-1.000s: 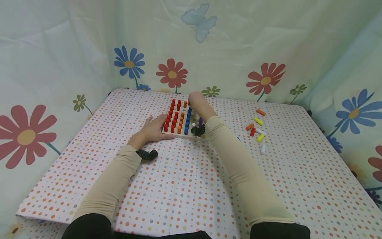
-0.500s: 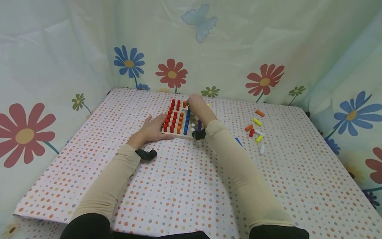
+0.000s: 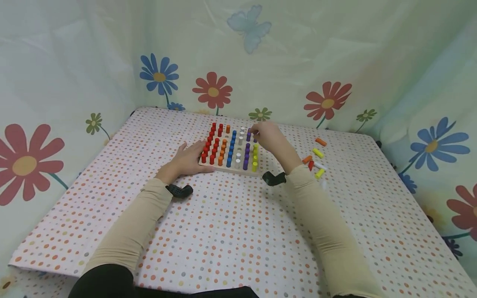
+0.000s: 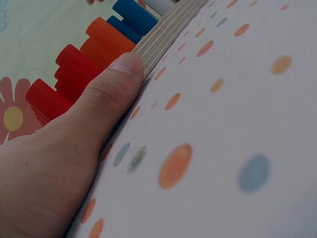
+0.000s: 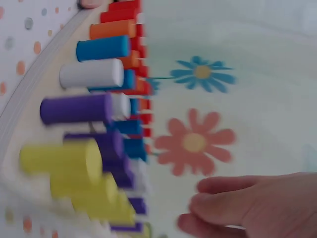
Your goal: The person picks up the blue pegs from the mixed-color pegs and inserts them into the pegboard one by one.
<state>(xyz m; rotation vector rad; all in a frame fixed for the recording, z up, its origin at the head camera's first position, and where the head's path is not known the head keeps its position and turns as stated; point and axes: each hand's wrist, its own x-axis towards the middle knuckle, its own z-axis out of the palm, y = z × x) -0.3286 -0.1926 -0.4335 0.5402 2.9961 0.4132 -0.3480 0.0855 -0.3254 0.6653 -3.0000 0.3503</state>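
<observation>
A pale wooden pegboard (image 3: 240,170) bears upright rows of red pegs (image 3: 203,158), orange pegs (image 3: 221,160), blue pegs (image 3: 229,162), white pegs (image 3: 237,162), purple pegs (image 3: 245,164) and yellow pegs (image 3: 254,166). My left hand (image 3: 188,160) rests at its left side; in the left wrist view the straight thumb (image 4: 111,82) lies along the layered front edge, the other fingers hidden. Over the back right of the board, my right hand (image 3: 270,134) has its fingertips beside the rear purple pegs. Nothing shows between those loosely bent fingers (image 5: 213,203) in the right wrist view.
Loose pegs lie right of the board, among them an orange peg (image 3: 321,142), a yellow peg (image 3: 318,153) and a red peg (image 3: 311,165). A dotted cloth (image 3: 223,215) covers the table; a flowered curtain (image 3: 283,62) hangs behind.
My right hand has moved to the right, from above the back of the orange and blue rows to the purple side, uncovering the white, purple and yellow pegs. The left hand stays at the board.
</observation>
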